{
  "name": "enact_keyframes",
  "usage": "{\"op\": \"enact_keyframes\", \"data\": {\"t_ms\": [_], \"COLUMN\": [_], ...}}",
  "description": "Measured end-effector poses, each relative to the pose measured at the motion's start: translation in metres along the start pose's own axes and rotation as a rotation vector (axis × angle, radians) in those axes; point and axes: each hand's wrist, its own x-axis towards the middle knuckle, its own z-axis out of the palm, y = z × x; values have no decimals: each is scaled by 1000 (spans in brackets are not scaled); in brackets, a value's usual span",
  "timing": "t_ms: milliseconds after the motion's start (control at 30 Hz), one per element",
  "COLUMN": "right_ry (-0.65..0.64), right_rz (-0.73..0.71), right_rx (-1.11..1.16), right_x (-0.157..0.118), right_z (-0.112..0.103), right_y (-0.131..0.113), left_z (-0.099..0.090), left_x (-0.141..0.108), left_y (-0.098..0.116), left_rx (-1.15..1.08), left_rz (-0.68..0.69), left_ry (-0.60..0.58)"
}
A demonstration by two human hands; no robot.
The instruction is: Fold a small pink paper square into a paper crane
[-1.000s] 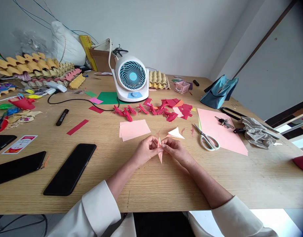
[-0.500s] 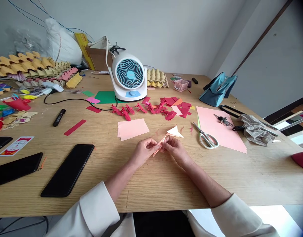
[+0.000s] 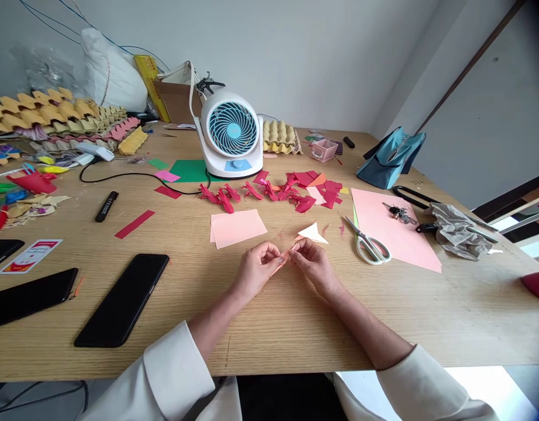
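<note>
Both hands meet above the middle of the table, fingers closed on a small strip of folded pink paper [image 3: 278, 266]. My left hand [image 3: 254, 269] pinches its near side, while my right hand [image 3: 314, 270] grips the upper end between thumb and fingers. Much of the paper is hidden by the fingers. Just beyond my right hand lies a pale folded paper piece [image 3: 313, 233] with pointed corners. Flat pink paper sheets [image 3: 238, 228] rest beyond my left hand. To the right, scissors [image 3: 369, 242] with white handles lie partly over larger pink sheets [image 3: 403, 234].
Red folded paper pieces [image 3: 252, 190] lie in a row before a white fan [image 3: 232, 131]. Dark phones [image 3: 123, 300] and a black marker [image 3: 107, 207] are on the left. Keys [image 3: 401, 214], crumpled grey cloth or paper [image 3: 460, 231] and a blue bag [image 3: 390, 158] stand right.
The paper between my fingers has turned slightly and shows less of itself. My right fingers have shifted a little on it. The view has moved slightly.
</note>
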Motion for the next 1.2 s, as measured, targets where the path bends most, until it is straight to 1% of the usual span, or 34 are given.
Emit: {"op": "enact_keyframes", "data": {"t_ms": [167,333,400,500,633,733,833,933,1067,1133,1200], "right_ry": [6,32,32,-29,-143,-224,-262,-276,-281,-276,-273], "right_rz": [11,70,58,24,90,121,119,104,95,92,103], "right_rx": [-61,-153,-232,-376,-576,-674,-745,-820,-866,-869,-868], "right_x": [0,-4,-6,-8,-10,-12,-12,-13,-14,-14,-14], "right_z": [-6,-11,-13,-18,-27,-32,-33,-31,-31,-31,-32], "right_y": [-2,-6,-7,-8,-14,-20,-22,-22,-20,-20,-20], "left_z": [-2,-3,-3,-3,-1,3,5,6,7,7,6], "left_x": [0,0,0,-2,-7,-12,-15,-18,-25,-32,-39], "left_y": [1,1,-2,-3,2,4,2,-1,-1,0,0], "left_rx": [-50,-4,21,131,288,357,507,658,854,978,1055], "left_rz": [-36,-46,-45,-20,42,126,263,395,509,594,683], "left_ry": [-10,-16,-36,-81,-151,-215,-218,-205,-249,-273,-286]}}
